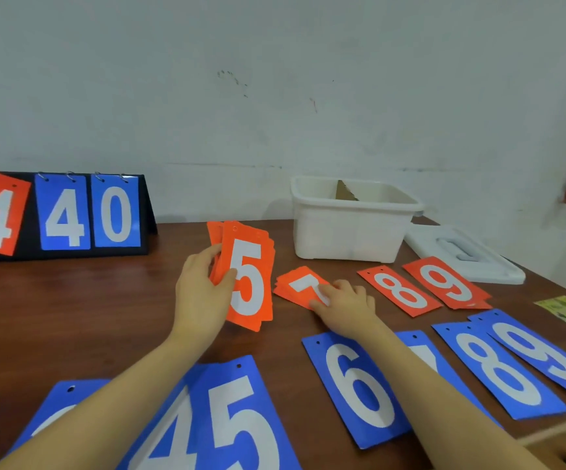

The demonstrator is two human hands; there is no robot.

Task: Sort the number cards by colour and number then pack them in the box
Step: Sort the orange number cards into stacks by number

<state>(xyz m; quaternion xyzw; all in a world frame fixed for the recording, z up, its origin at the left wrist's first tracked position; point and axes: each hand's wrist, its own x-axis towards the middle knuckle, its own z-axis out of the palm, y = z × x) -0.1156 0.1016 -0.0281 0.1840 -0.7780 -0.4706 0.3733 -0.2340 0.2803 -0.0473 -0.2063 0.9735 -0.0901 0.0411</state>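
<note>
Blue cards nearest the lens: blue 4 (169, 446) and blue 5 (237, 422) at the bottom edge, blue 6 (356, 388), a partly hidden blue 7 (424, 354) under the right forearm, blue 8 (501, 364), blue 9 (539, 351). Laid flat in ascending order left to right, probably so the colour row can be gathered in sequence. Orange row beyond follows the same order: orange 7 pile (303, 286), orange 8 (398, 290), orange 9 (446, 281).

Left hand (203, 293) grips an orange stack (247, 276) tilted up off the table (71, 317), 5 on the face, thumb across the front, fingers behind; likely collecting orange cards in number order. Right hand (346, 307) rests on the orange 7 pile, fingertips pressing its near end; cannot tell whether a card is actually pinched or only touched. Hands apart, held stack just left of the 7 pile.

White box (349, 228) open at the back, well beyond both hands, brown cardboard piece inside; white lid (461, 256) off, beside it on the right. Scoreboard stand (61, 212) far left with orange 4, blue 4, blue 0 hanging. Nothing visibly packed yet; sorting judged largely done, gathering underway.
</note>
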